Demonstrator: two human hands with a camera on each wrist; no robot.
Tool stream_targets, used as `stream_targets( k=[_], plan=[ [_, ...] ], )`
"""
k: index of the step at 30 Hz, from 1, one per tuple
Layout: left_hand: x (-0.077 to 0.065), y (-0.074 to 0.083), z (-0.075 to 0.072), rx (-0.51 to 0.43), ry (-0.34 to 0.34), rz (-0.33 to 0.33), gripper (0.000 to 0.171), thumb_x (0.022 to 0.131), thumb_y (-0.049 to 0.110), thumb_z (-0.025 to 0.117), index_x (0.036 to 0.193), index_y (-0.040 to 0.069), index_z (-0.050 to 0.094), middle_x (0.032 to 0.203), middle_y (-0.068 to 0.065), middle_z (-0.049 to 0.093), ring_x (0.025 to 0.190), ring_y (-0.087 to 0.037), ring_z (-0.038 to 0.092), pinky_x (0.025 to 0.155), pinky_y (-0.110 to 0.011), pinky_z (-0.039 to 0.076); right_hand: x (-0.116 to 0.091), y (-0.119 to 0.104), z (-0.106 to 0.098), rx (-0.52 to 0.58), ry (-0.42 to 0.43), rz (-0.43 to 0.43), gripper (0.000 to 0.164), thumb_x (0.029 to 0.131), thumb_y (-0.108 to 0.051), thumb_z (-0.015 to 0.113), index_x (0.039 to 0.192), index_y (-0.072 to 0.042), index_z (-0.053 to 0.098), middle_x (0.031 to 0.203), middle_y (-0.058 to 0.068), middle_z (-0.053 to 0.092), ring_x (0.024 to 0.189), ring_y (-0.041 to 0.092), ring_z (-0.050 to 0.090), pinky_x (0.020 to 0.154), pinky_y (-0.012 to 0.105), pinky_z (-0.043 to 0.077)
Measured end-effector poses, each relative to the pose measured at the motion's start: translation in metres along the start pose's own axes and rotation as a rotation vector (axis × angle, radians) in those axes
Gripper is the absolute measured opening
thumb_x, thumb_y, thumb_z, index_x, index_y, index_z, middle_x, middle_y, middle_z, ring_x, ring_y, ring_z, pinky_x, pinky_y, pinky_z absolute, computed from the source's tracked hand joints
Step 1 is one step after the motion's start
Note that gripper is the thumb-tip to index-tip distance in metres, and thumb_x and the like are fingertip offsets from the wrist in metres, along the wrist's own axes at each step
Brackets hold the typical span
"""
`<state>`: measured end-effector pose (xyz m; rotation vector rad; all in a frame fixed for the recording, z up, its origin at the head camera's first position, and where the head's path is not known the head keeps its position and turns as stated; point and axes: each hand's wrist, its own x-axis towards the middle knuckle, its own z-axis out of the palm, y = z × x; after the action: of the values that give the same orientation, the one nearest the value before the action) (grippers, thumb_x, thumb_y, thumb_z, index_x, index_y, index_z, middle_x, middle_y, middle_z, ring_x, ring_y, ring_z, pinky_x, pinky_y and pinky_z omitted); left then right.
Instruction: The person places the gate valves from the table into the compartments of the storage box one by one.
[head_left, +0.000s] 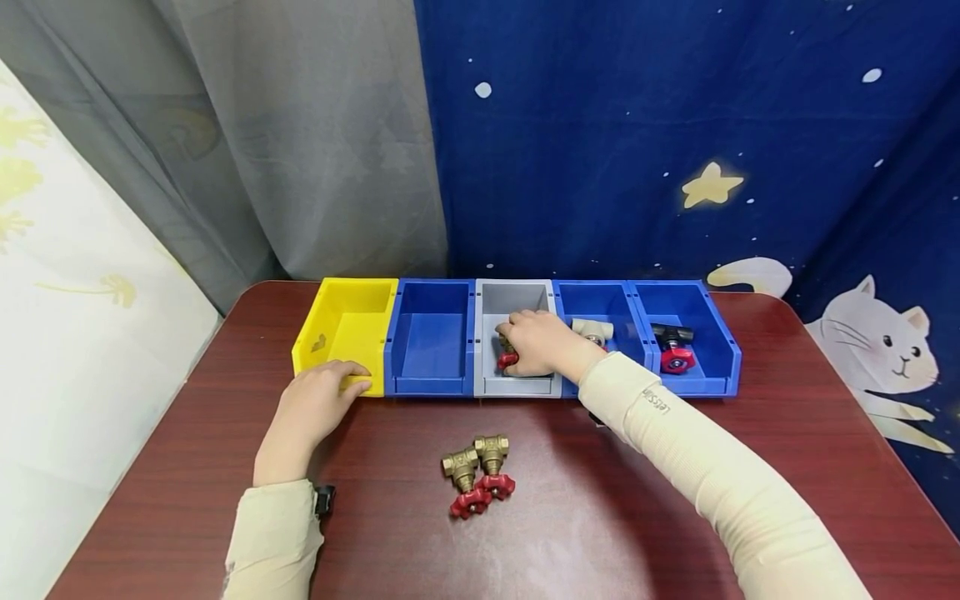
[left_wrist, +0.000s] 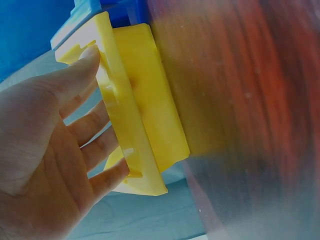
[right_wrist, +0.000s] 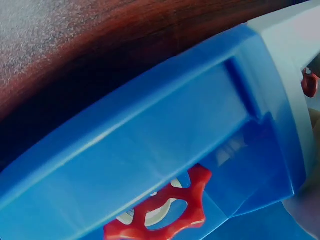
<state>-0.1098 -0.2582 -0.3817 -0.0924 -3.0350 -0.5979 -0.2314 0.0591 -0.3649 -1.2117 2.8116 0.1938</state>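
Observation:
My right hand [head_left: 542, 343] reaches into the grey bin [head_left: 517, 387], its fingers around a brass valve with a red handwheel [head_left: 507, 360]; most of the valve is hidden by the hand. My left hand [head_left: 318, 402] grips the front rim of the yellow bin [left_wrist: 131, 110], fingers over the edge and thumb near its right end. On the table in front of the bins lie two brass gate valves [head_left: 491, 454] with red handwheels, side by side and touching.
Five bins stand in a row along the table's back. A blue bin [head_left: 433, 333] is between yellow and grey. Right of grey, one blue bin holds a white valve [head_left: 592, 329], the last a black valve [head_left: 672, 335], both with red handwheels. Curtains [head_left: 570, 142] hang behind.

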Motion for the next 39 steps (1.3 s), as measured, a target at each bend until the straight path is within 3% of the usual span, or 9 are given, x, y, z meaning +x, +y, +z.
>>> stream_targets(
  k=[11,24,33,39],
  plan=[
    [-0.0003,0.0004,-0.0002,0.009,0.006,0.001,0.025,0.095,0.024,0.068,0.112,0.005,0.071,0.111,-0.017,0.069,0.102,-0.037,0.062,0.093,-0.058,0.047,0.0016,0.0022,0.0029,0.010,-0.010,-0.005,0.060,0.081,-0.044,0.075,0.126,-0.006,0.062,0.110,0.007,0.066,0.104,0.026,0.063,0.090,0.045,0.051],
    [-0.0004,0.0002,0.0002,0.010,0.007,0.004,0.024,0.095,0.024,0.068,0.111,0.006,0.071,0.109,-0.016,0.069,0.100,-0.037,0.062,0.090,-0.058,0.048,0.0013,0.0019,0.0028,0.058,-0.008,-0.016,0.051,0.082,-0.040,0.078,0.117,-0.006,0.062,0.093,0.004,0.068,0.091,0.022,0.066,0.085,0.047,0.053],
    [-0.0007,0.0007,0.0002,0.012,0.009,0.005,0.024,0.095,0.024,0.069,0.111,0.006,0.071,0.110,-0.017,0.069,0.101,-0.037,0.062,0.091,-0.058,0.048,-0.0017,0.0005,0.0006,0.071,-0.005,-0.017,0.058,0.083,-0.041,0.078,0.126,-0.005,0.062,0.111,0.009,0.070,0.104,0.024,0.066,0.092,0.048,0.050],
    [-0.0011,0.0016,-0.0002,0.015,0.013,0.009,0.024,0.095,0.023,0.068,0.111,0.005,0.071,0.110,-0.017,0.069,0.101,-0.037,0.062,0.091,-0.058,0.048,-0.0058,0.0018,-0.0036,0.138,0.014,-0.005,0.064,0.086,-0.044,0.076,0.134,-0.005,0.060,0.127,0.011,0.065,0.114,0.027,0.062,0.097,0.048,0.048]
  ],
)
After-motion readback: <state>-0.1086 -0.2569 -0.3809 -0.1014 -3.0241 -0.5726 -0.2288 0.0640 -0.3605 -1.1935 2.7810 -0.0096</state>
